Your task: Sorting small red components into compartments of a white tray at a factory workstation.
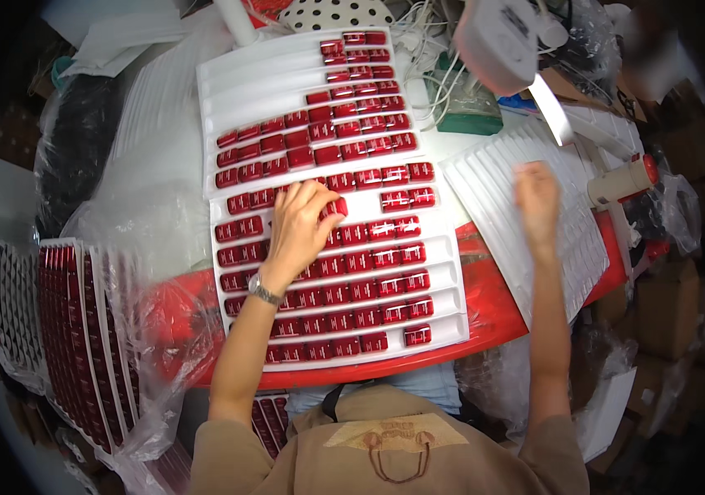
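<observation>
Left hand (301, 223) pinches red block (340, 206) over white tray (270, 78) | right hand (537, 202) blurred above ribbed tray (501, 190), grip unclear | red worktop (493, 309)

Motion-blurred right hand (537, 202), grip unclear

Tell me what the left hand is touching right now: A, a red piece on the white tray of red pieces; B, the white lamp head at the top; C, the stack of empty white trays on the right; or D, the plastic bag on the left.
A: the left hand rests on the white tray, fingertips on a red piece, while the right hand is over the stack of empty white trays.
</observation>
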### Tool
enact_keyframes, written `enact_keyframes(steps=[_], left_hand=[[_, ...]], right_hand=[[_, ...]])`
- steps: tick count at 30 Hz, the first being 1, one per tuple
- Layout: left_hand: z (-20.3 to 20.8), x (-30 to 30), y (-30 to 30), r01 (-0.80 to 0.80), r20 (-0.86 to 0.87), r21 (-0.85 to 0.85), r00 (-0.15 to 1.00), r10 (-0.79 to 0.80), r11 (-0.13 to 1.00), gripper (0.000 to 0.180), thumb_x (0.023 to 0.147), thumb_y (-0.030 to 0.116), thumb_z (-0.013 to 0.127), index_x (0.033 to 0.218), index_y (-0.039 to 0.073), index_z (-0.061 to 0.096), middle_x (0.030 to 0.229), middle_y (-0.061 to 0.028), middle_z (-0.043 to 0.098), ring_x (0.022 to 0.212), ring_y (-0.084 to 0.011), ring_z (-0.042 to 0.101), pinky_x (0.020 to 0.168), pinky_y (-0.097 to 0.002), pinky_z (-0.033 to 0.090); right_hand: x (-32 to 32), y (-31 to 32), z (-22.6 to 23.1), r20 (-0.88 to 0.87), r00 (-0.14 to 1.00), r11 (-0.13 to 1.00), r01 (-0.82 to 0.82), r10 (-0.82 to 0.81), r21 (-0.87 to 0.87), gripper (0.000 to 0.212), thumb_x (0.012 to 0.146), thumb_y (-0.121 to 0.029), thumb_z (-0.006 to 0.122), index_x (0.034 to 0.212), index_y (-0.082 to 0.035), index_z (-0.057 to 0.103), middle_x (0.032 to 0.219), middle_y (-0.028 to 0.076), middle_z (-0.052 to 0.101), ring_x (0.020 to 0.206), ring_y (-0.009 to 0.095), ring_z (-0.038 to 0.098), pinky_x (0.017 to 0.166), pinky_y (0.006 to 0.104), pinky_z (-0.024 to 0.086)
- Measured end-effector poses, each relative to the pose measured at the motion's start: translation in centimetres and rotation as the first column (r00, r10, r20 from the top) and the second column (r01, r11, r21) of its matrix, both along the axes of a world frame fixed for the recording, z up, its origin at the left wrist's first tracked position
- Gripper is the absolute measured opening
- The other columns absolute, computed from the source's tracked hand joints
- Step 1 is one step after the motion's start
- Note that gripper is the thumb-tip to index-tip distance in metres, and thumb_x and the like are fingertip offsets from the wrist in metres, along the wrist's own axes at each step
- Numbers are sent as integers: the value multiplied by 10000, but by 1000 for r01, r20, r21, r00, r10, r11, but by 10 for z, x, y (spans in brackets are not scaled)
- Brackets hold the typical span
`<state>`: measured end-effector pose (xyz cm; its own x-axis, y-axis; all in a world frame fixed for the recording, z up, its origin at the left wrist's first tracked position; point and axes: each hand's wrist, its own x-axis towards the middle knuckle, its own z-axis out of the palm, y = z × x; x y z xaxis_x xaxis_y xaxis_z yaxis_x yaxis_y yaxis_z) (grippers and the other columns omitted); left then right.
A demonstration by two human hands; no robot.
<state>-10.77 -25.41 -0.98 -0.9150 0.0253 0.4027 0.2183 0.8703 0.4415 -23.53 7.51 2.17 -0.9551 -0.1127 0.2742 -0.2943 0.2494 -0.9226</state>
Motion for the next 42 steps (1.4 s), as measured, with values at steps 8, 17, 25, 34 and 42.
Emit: enact_keyframes(steps=[8,17,25,34,42], left_hand=[[43,28,56,284,-24,518,948,-318,807,305,732,46,713,988,-39,571,991,-133,591,920,-244,591,807,-318,472],[-4,-19,25,58,-22,5,998,-58,998,206,776,132,679,930,5,626,945,-101,595,899,-206,538,803,-303,486],[11,-6,20,-20,-21,28,1000,21,999,369,699,185,753,1016,37,634,991,-102,592,915,-220,562,814,-349,490],[19,30,-38,-114,7,7,993,114,993,268,693,146,761,902,16,656,855,-53,586,800,-183,533,725,-311,456],[17,20,52,135,-54,901,978,-202,413,250,778,8,689,998,4,571,954,-50,541,879,-114,572,714,-223,488]], right_hand=[[86,-125,30,75,860,839,-509,505,193,334,908,-195,492,1161,22,506,920,217,628,900,372,606,782,395,476],[22,63,4,-316,942,354,334,-108,874,423,828,-229,610,1189,-24,528,1147,235,532,1043,386,520,876,449,428],[24,123,-24,-195,981,541,170,-12,823,335,760,-99,647,1083,-64,565,1116,176,485,953,309,543,774,343,477],[21,37,-20,448,891,775,232,73,-588,189,888,-214,586,1029,-93,554,929,22,549,737,128,543,650,299,473],[83,-132,-1,114,939,852,-238,324,-466,161,824,-46,656,954,-38,561,979,52,537,819,102,565,689,236,510]])
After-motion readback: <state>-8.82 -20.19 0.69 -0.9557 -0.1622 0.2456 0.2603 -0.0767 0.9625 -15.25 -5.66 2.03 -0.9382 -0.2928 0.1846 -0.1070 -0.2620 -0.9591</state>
